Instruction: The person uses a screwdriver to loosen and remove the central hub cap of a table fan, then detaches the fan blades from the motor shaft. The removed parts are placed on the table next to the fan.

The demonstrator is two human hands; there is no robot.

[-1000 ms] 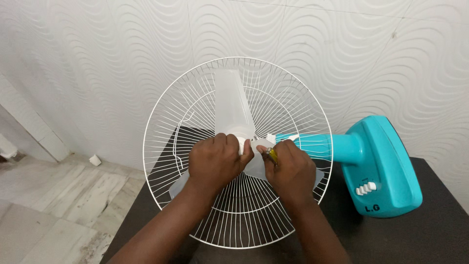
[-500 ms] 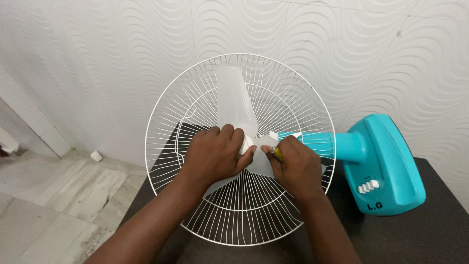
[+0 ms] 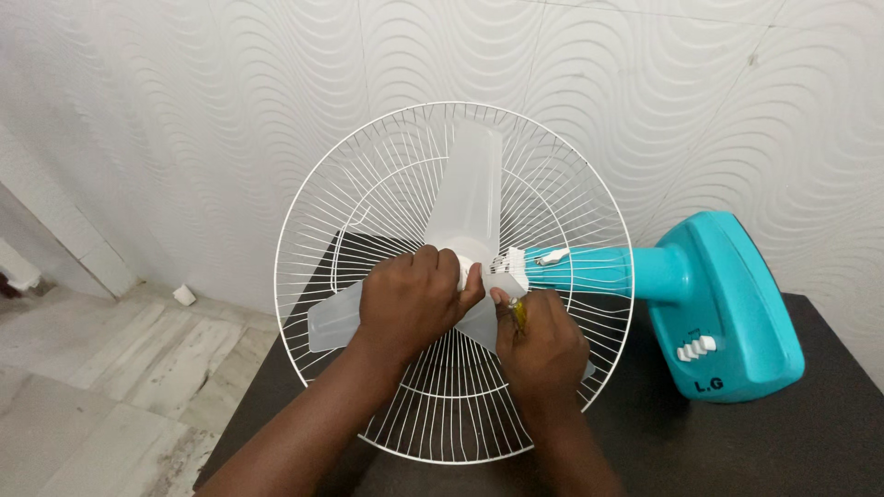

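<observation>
Fan lies on its side on the dark bench (image 3: 792,451). Left hand (image 3: 410,302) closed over the hub of the translucent blade (image 3: 471,198) inside the white wire guard (image 3: 318,184). Right hand (image 3: 541,348) grips a yellow-handled tool (image 3: 517,313) beside the hub. Turquoise base (image 3: 727,308) to the right.

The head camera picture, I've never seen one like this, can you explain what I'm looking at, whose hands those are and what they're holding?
The picture comes from a camera worn on a person's head, looking down at their own two bare hands. A turquoise fan lies on its side on a dark table, its white wire guard facing the camera. The left hand grips the hub of the translucent blades. The right hand pinches a small yellowish tool just below the hub; what kind it is cannot be told. Behind is a white wavy-patterned wall.
</observation>
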